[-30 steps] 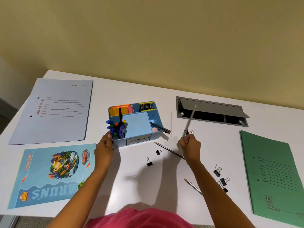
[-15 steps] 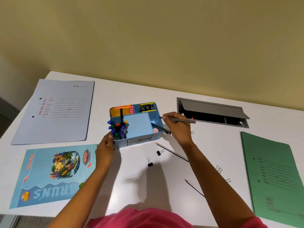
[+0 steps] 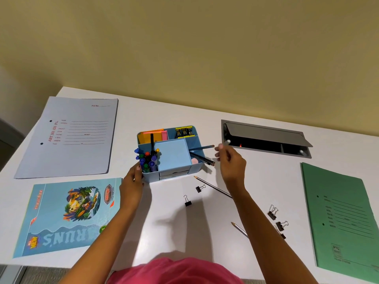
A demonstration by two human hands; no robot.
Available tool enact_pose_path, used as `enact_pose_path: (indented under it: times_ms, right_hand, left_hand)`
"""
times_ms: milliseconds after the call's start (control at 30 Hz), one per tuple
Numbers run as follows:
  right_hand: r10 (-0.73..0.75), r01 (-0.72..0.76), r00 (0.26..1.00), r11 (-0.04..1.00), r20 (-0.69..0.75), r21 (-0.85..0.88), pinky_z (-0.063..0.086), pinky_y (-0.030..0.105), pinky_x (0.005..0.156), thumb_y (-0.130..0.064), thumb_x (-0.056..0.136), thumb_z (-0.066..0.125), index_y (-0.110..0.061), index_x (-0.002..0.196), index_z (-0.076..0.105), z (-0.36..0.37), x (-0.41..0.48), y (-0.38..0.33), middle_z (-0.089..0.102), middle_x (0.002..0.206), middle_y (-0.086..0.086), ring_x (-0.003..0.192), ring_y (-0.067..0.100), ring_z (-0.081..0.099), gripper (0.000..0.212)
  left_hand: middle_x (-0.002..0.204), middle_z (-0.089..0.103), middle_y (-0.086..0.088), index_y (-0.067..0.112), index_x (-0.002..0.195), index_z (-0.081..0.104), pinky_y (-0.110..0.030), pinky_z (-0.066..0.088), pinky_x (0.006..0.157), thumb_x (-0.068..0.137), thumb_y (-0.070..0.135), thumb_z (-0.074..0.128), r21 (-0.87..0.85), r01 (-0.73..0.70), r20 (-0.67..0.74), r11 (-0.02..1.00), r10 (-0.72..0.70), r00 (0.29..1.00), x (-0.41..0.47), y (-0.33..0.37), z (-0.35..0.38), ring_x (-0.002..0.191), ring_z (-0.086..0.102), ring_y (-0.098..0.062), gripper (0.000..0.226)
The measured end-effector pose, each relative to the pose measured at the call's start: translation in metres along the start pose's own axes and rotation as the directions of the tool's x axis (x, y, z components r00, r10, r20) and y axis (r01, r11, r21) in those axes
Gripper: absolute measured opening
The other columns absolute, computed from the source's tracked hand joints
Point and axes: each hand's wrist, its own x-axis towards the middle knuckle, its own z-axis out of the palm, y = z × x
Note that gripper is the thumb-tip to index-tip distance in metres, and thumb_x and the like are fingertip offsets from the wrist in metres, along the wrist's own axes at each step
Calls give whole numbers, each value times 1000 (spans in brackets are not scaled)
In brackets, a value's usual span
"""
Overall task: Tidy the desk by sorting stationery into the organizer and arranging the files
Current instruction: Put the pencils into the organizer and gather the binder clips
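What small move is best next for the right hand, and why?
Probably bring the right hand down to the nearest loose pencil on the desk and pinch it. That hand looks empty, two pencils already lean in the organizer, and the left hand holds the organizer's corner.

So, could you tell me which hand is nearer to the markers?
Left. The left hand holds the organizer right beside the markers; the right hand hovers past the organizer's far side, near the pencils.
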Motion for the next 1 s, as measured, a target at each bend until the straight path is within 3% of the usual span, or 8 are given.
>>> enact_pose_path:
  times_ms: [133,200,300,400,567,800,933,1000]
  right_hand:
    - [20,-25,999,994,-46,-109,49,13,66,-19,99,44,-7,93,67,-13,-9,30,67,81,7,75,14,62,26]
    - [73,-52,996,948,56,-314,48,29,71,-17,91,45,-7,89,66,-15,-10,57,69,85,10,78,23,63,23]
    - [210,-69,958,829,195,-555,39,27,67,-19,82,59,-9,92,64,-17,-19,90,63,89,10,85,27,59,15]
    - [217,-22,951,759,221,-651,39,31,65,-12,80,66,-12,87,57,-14,-35,107,55,85,5,83,25,52,11]
    - [183,42,951,723,249,-689,41,36,66,-9,81,58,-11,77,51,-9,-45,103,58,82,10,80,29,54,9]
    - [-20,190,955,810,297,-555,30,31,59,-1,75,57,-10,79,47,-7,-75,69,52,71,6,69,24,44,14]
    - [-113,277,915,873,386,-402,42,39,59,-8,78,50,-17,75,37,-1,-89,31,49,70,-1,72,25,51,17]
    - [-154,265,919,923,362,-279,47,36,63,-14,80,48,-24,75,38,3,-88,7,49,72,-8,76,21,57,15]
  left_hand:
    - [118,64,-9,26,129,54,-50,51,93,98,47,31,-8,5,10,1000,-5,1000,0,-1,0,104,62,-27,44]
    - [120,64,-7,28,129,53,-50,51,94,94,52,31,-19,4,13,1000,-4,1000,0,-2,0,105,61,-26,48]
    - [118,64,-6,28,129,54,-50,51,93,95,50,32,-30,-3,15,1000,3,1000,-1,-1,-1,104,62,-26,46]
    - [119,64,-9,25,129,54,-49,51,93,100,42,33,-26,-10,13,1000,10,1000,-1,1,-1,104,61,-28,40]
    - [116,65,-8,26,128,56,-49,52,92,100,43,34,-45,-7,8,999,7,1000,-1,0,-1,102,62,-26,39]
    - [111,63,-7,20,129,55,-41,53,87,101,38,34,-65,-6,11,998,6,1000,-5,4,1,100,62,-26,39]
    - [116,62,-7,20,131,54,-41,53,88,102,37,33,-62,-6,8,998,7,1000,-4,3,1,103,61,-26,39]
    - [117,63,-7,21,131,54,-42,53,89,101,37,34,-65,-4,8,998,4,1000,-3,2,1,104,61,-26,40]
